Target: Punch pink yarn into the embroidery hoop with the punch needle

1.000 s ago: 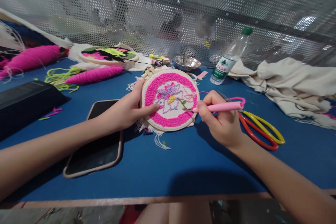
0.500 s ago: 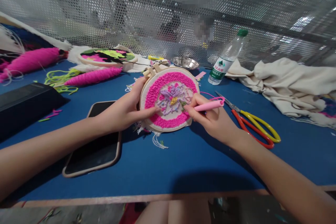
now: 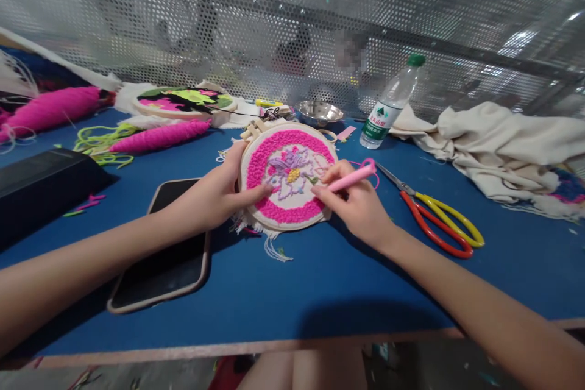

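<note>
My left hand (image 3: 233, 186) grips the left side of a round embroidery hoop (image 3: 244, 177), its thumb lying on the front and its other fingers hidden behind. Stretched in the hoop is white fabric (image 3: 299, 197) with a thick ring of pink loops around a purple flower with a yellow centre. My right hand (image 3: 354, 201) is closed around a pink punch needle (image 3: 351, 178), and its fingertips are at the fabric's right part. The needle tip is hidden by the fingers. Pink yarn (image 3: 375, 173) loops from the pen's back end.
Red-and-yellow-handled scissors (image 3: 434, 219) lie right of my right hand. Behind stand a water bottle (image 3: 388, 106) and a metal bowl (image 3: 319, 113). A phone (image 3: 159, 268) lies under my left forearm. Pink yarn bundles (image 3: 159, 136), another hoop (image 3: 183, 100), a black case (image 3: 50, 186) and cream cloth (image 3: 498, 140) surround the work.
The hoop has turned or tilted slightly and sits a little further left. My right hand with the punch needle has shifted slightly left and down across the fabric.
</note>
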Demonstrator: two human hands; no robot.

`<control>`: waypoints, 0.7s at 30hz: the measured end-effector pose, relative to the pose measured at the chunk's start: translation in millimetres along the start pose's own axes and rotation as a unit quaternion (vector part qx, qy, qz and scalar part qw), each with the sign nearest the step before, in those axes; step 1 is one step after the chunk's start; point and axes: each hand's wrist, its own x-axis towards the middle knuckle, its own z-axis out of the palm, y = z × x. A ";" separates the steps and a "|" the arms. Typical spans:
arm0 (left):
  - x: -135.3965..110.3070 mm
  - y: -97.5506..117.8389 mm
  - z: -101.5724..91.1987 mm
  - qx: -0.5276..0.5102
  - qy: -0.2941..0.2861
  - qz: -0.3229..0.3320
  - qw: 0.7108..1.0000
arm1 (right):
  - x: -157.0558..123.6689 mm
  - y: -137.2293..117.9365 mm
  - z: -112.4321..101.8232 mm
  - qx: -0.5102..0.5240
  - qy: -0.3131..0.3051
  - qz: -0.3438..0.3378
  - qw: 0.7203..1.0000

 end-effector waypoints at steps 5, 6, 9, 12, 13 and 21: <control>2.8 -5.7 -3.7 -0.026 -0.021 -0.019 0.999 | 0.9 -3.4 -6.2 0.085 0.072 -0.006 0.994; 2.3 -5.8 -3.9 -0.029 -0.022 -0.025 0.999 | 0.2 -4.7 -7.0 0.059 0.086 -0.030 0.994; 0.4 -5.4 -3.8 -0.044 -0.029 -0.044 0.998 | -2.9 -7.6 -8.5 -0.028 0.109 -0.096 0.989; -0.4 -4.6 -3.9 -0.044 -0.029 -0.047 0.998 | -5.4 -8.1 -10.0 -0.080 0.127 -0.126 0.981; -0.4 -4.4 -4.0 -0.042 -0.028 -0.045 0.998 | -5.8 -8.0 -10.5 -0.092 0.134 -0.130 0.978; 0.7 -4.7 -3.5 -0.038 -0.026 -0.044 0.998 | -6.1 -7.3 -12.7 -0.124 0.137 -0.160 0.970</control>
